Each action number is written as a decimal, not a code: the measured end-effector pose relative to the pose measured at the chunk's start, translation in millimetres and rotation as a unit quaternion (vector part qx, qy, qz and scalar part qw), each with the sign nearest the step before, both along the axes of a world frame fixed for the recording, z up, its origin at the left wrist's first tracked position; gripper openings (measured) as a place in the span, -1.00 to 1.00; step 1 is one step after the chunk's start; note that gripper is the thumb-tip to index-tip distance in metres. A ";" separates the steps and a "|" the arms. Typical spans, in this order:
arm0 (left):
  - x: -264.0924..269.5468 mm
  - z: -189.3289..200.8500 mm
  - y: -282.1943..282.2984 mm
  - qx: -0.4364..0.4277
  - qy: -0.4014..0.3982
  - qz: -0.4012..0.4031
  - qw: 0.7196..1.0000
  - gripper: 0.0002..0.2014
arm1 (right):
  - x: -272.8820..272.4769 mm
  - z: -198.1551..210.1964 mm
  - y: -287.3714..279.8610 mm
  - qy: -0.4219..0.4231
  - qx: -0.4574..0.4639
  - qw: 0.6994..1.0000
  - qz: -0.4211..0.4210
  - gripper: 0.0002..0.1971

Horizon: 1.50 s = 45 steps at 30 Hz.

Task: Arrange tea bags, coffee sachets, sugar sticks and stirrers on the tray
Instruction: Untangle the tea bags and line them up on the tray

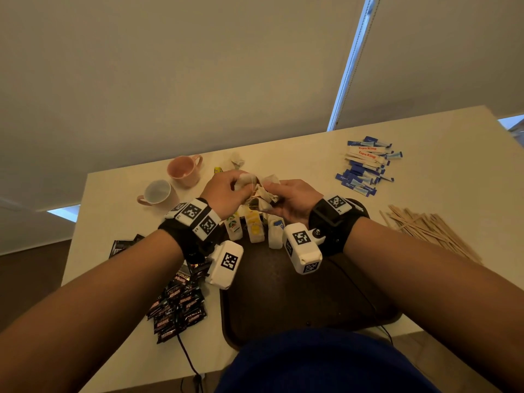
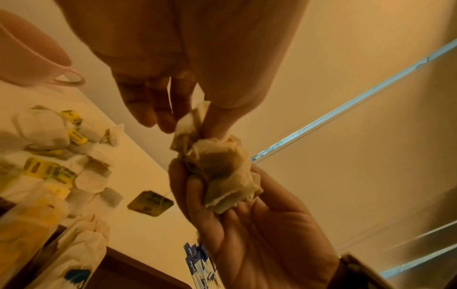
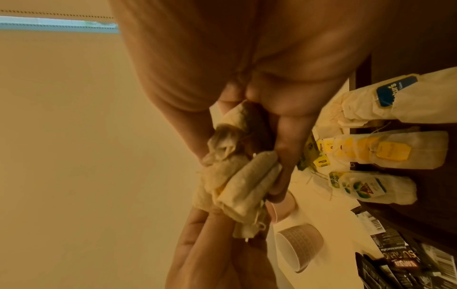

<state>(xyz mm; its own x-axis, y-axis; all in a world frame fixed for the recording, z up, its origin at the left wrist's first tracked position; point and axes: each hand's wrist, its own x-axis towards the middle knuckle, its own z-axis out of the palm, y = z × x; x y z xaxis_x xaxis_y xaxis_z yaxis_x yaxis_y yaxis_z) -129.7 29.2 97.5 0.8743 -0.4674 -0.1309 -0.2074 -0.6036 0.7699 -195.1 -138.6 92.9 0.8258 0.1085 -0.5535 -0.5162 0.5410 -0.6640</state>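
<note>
pinching one crumpled tea bag clump (image 1: 259,191) — left hand (image 1: 224,194) fingers above, right hand (image 1: 295,199) fingers beneath.

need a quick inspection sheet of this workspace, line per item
surface: pale table with a dark tray at the near edge
job's things: three rows of tea bags on the tray's far end; coffee sachets heaped left of the tray; sugar sticks at far right; stirrers piled right of the tray
clutter: two mugs at far left; loose tea bags beyond the tray
hands: left hand and right hand both grip a tangled bunch of tea bags above the tray
cables: black cable runs off the near edge
surroundings: closed blinds behind the table
</note>
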 end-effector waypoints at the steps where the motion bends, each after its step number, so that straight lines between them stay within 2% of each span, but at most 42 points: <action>1: 0.1 -1.9 0.2 0.005 0.002 0.000 1.000 -0.86 | 0.8 1.7 1.3 -0.004 -0.004 1.000 0.005 -0.82; 3: -1.4 -2.0 -2.0 -0.012 0.045 0.011 0.999 -0.85 | 2.9 6.0 4.3 -0.012 -0.011 1.000 0.015 -0.81; 4: -3.6 1.1 -4.3 -0.053 0.103 0.032 0.993 -0.81 | 3.9 8.5 5.9 -0.015 -0.015 1.000 0.020 -0.79; 5: -5.7 4.3 -6.5 -0.110 0.174 0.068 0.976 -0.76 | 5.1 10.7 7.4 -0.019 -0.017 0.999 0.023 -0.76; 8: -10.3 15.4 -7.6 -0.235 0.353 0.152 0.893 -0.65 | 9.5 14.2 9.5 -0.032 -0.044 0.998 0.040 -0.67; 9: -10.7 18.1 -6.3 -0.245 0.388 0.142 0.877 -0.63 | 10.6 14.8 9.6 -0.035 -0.063 0.996 0.050 -0.65; 11: -12.1 22.9 -3.4 -0.248 0.423 0.107 0.865 -0.57 | 12.0 15.5 10.0 -0.040 -0.106 0.991 0.073 -0.61; 16: -16.4 24.9 -3.0 -0.236 0.414 0.054 0.878 -0.58 | 11.9 16.7 12.1 -0.051 -0.166 0.980 0.098 -0.57; 19: -17.1 19.7 -2.4 -0.252 0.411 0.066 0.874 -0.73 | 10.2 19.2 13.5 -0.056 -0.198 0.972 0.114 -0.66; 22: -15.6 15.0 -2.7 -0.261 0.417 0.073 0.867 -0.70 | 10.4 21.8 14.8 -0.072 -0.235 0.961 0.125 -0.75; 27: -11.4 9.3 -1.7 -0.278 0.439 0.085 0.850 -0.73 | 14.3 24.4 17.9 -0.060 -0.211 0.970 0.106 -0.77; 31: -7.1 2.2 -1.0 -0.288 0.442 0.099 0.844 -0.68 | 16.7 24.0 18.2 -0.046 -0.210 0.972 0.092 -0.73; 34: -4.9 0.3 -0.9 -0.298 0.445 0.114 0.837 -0.69 | 17.1 20.4 18.8 -0.090 -0.298 0.944 0.110 -0.81; 37: -5.2 -0.9 -1.4 -0.312 0.454 0.109 0.828 -0.68 | 19.5 16.1 17.5 -0.108 -0.369 0.919 0.092 -0.75; 40: -6.0 -1.4 -2.9 -0.319 0.453 0.112 0.825 -0.67 | 20.9 15.2 17.4 -0.133 -0.432 0.888 0.083 -0.83; 42: -6.3 -2.1 -3.2 -0.321 0.454 0.123 0.822 -0.65 | 20.2 15.0 16.7 -0.150 -0.460 0.871 0.083 -0.89; 45: -7.3 -2.7 -2.9 -0.323 0.453 0.136 0.819 -0.65 | 18.0 13.6 15.3 -0.158 -0.476 0.860 0.091 -0.89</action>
<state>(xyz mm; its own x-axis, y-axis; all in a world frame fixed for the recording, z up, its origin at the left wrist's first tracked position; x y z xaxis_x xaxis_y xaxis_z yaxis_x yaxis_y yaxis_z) -137.0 26.3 94.8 0.6378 -0.4994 -0.5864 0.7014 0.0620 0.7101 -177.1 -123.3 106.5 0.9688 -0.1260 -0.2136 -0.2465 -0.3964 -0.8844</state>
